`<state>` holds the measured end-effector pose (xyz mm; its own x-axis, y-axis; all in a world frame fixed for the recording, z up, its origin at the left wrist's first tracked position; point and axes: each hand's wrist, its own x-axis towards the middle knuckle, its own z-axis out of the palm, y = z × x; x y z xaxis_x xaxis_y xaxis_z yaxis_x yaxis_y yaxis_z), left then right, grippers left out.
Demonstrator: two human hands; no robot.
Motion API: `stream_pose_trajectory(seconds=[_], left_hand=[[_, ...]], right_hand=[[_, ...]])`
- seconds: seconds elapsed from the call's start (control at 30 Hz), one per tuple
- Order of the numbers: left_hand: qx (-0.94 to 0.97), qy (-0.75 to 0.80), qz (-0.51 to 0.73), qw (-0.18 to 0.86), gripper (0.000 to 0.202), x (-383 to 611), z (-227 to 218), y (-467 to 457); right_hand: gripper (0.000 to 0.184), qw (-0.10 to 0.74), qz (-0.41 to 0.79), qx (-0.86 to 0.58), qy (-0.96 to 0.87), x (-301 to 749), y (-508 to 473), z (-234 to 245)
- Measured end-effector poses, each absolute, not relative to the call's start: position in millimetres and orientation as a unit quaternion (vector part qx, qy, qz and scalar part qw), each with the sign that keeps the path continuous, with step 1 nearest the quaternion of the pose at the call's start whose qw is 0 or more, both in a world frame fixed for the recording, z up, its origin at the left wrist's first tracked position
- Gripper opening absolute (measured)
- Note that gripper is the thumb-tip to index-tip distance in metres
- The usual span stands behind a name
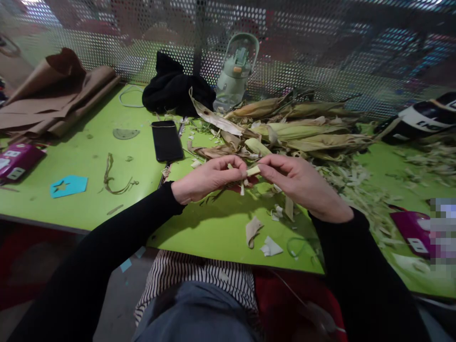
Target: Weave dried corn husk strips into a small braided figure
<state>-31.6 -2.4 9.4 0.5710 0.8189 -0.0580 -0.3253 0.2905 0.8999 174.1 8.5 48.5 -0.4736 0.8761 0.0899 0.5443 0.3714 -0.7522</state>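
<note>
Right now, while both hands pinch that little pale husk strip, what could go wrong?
1. The thin pale corn-husk strip, pinched between the left hand and right hand, looks dry; it might tear or slip if pulled hard.
2. Loose pale husk scraps litter the bright green table near the flat black phone; they could hide small pieces or drift onto it.

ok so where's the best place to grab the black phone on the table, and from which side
Likely across its two long edges, near the middle. The phone lies flat, screen up, long side running away from the person, so only the thin edges give a hold. Come from above on its left, over bare table; husk scraps litter its right side.
</note>
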Motion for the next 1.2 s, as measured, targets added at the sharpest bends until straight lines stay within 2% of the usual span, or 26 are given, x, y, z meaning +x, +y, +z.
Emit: stream_pose_trajectory(seconds=[0.03, 0.13, 0.2, 0.27, 0.43, 0.53, 0.77, 0.9, 0.97, 1.07, 1.13, 1.2], left_hand=[[0.458, 0.262, 0.365, 0.767, 0.012, -31.6, 8.2, -2.1], [0.444, 0.287, 0.334, 0.780, 0.013, -32.1, 7.1, -0.8], [0.433, 0.323, 0.333, 0.773, 0.013, -32.8, 8.8, 0.3], [0.422, 0.344, 0.352, 0.761, 0.013, -34.0, 12.1, 1.1], [0.405, 0.318, 0.404, 0.756, 0.013, -34.6, 18.4, -0.2], [0.406, 0.310, 0.390, 0.766, 0.013, -32.3, 15.2, -0.8], [0.463, 0.318, 0.356, 0.747, 0.011, -31.1, 8.8, -1.3], [0.517, 0.283, 0.326, 0.739, 0.021, -30.4, 9.4, -3.8], [0.540, 0.263, 0.309, 0.737, 0.025, -29.7, 11.2, -5.8], [0.551, 0.241, 0.307, 0.738, 0.020, -29.4, 15.0, -9.1], [0.548, 0.238, 0.333, 0.730, 0.015, -29.5, 16.7, -10.4], [0.547, 0.259, 0.379, 0.700, 0.011, -29.6, 16.7, -10.3]], right_hand=[[0.025, 0.282, 0.342, -0.454, -0.773, 175.9, 9.8, 47.9], [0.017, 0.457, 0.357, -0.439, -0.687, 184.4, 14.2, 47.2], [0.016, 0.509, 0.361, -0.425, -0.656, 189.3, 14.9, 48.4], [0.018, 0.468, 0.349, -0.449, -0.677, 191.3, 12.5, 50.6], [0.027, 0.262, 0.226, -0.483, -0.804, 183.9, 1.5, 53.6], [0.026, 0.214, 0.198, -0.438, -0.850, 177.3, -1.5, 51.9], [0.020, 0.232, 0.143, -0.402, -0.874, 171.1, -7.9, 50.9], [0.018, 0.269, 0.139, -0.412, -0.860, 171.7, -7.8, 50.1], [0.020, 0.277, 0.176, -0.430, -0.841, 173.3, -3.8, 47.0], [0.023, 0.288, 0.280, -0.444, -0.801, 175.5, 4.2, 38.3], [0.024, 0.292, 0.336, -0.437, -0.781, 174.9, 7.2, 31.4], [0.024, 0.286, 0.333, -0.435, -0.786, 171.9, 6.0, 25.8]])
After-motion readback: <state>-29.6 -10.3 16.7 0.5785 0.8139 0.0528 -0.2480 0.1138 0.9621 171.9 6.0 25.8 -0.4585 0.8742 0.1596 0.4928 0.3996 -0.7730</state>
